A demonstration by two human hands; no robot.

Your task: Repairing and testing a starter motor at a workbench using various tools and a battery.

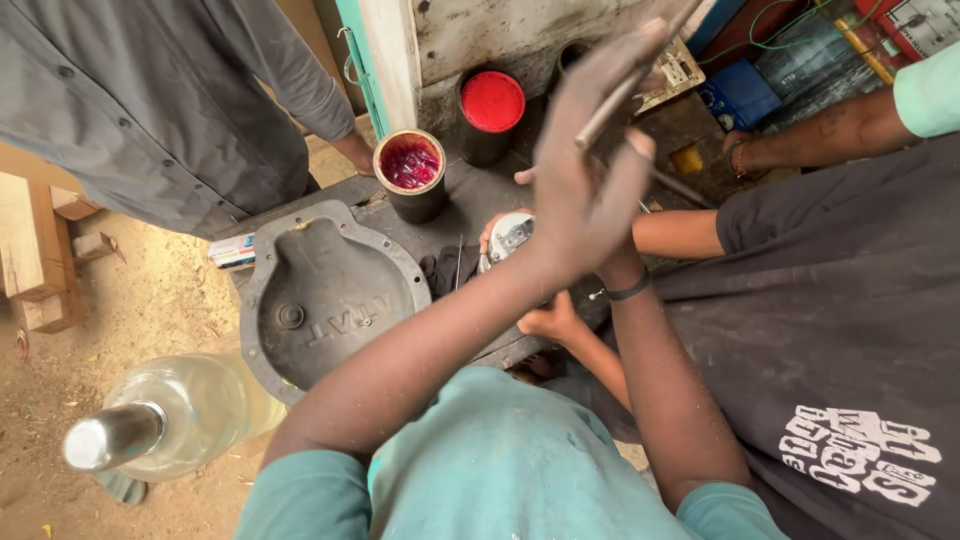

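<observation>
Palms pressed together, my left hand and right hand clamp a thin rod between them. I hold it raised above the bench, near the red-filled can and grey cover.

Soft daylight, faint shadows, raised hands blurred, edges stretched

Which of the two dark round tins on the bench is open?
The nearer tin, beside the grey metal cover: it is lidless and shows red grease inside. The farther tin by the wall wears a red lid.
</observation>
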